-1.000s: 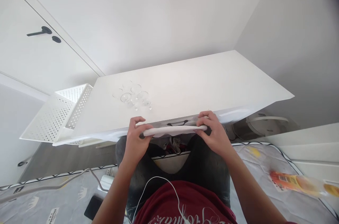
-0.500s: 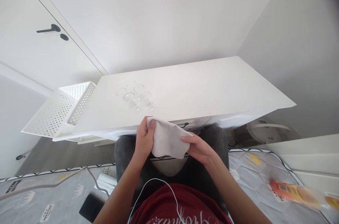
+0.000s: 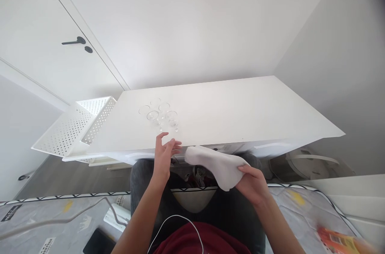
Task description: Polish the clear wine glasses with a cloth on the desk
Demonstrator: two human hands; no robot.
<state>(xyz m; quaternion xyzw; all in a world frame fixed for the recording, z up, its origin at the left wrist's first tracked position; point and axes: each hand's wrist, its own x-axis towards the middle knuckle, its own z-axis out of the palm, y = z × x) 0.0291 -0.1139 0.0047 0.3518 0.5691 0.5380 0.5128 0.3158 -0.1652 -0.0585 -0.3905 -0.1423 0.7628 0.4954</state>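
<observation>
My right hand grips a white sock by one end, over my lap just below the front edge of the white table. The sock stretches up and left toward my left hand. That hand is open with its fingers spread, right beside the sock's far tip at the table edge, holding nothing. Several small clear glasses stand on the table just beyond my left hand.
A white perforated basket sits at the table's left end. A door with a black handle is at the upper left. A power strip, a dark phone and an orange packet lie on the mattress beside me.
The sock was stretched between both hands, then bunched. Now my left hand has let go and opened, and my right hand has drawn the sock to the right.
</observation>
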